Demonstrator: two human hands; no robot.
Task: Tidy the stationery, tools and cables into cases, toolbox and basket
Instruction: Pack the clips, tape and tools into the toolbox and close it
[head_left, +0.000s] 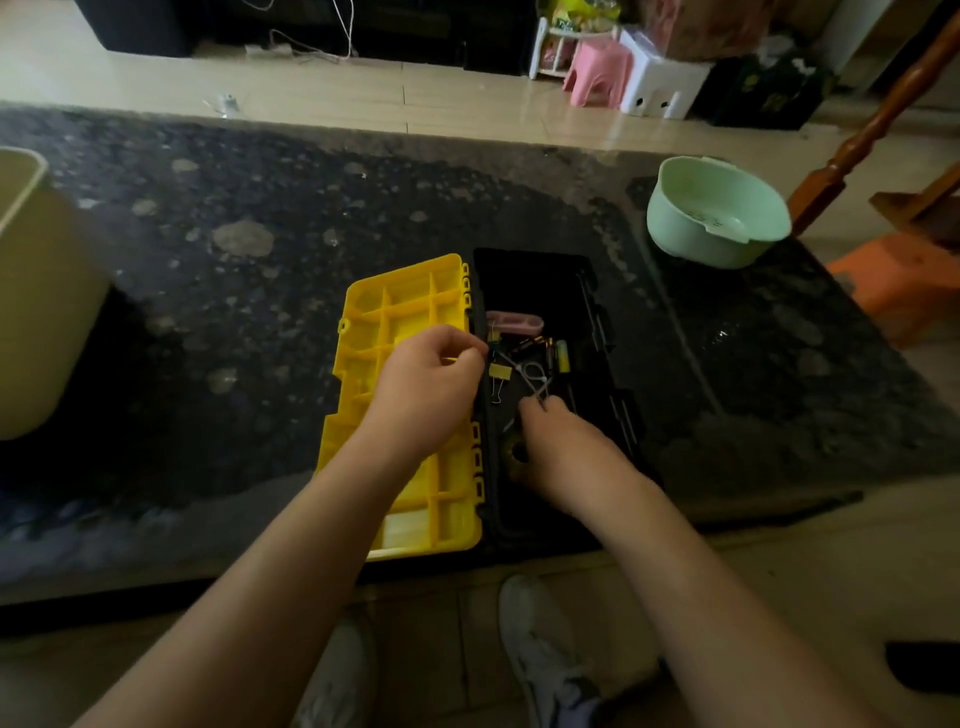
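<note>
Right grip (566, 447) pinches white cable (534, 372) (over toolbox (597, 312)); left grip (431, 384) curled.

- The lid (405, 301) is coloured yellow, the box (530, 270) black.
- The bench (234, 270) is speckled in black and grey.
- The basket (691, 239) is tinted pale green.
- The stool (597, 73) and the case (514, 323) are coloured pink.

Beyond your dark speckled desk (260, 291), the pale tiled floor (311, 88) carries a pink stool (597, 73) just beside a white stool (660, 88). To your right, an orange stool (898, 291) stands near the desk's edge, below a turned wooden post (872, 124).
</note>
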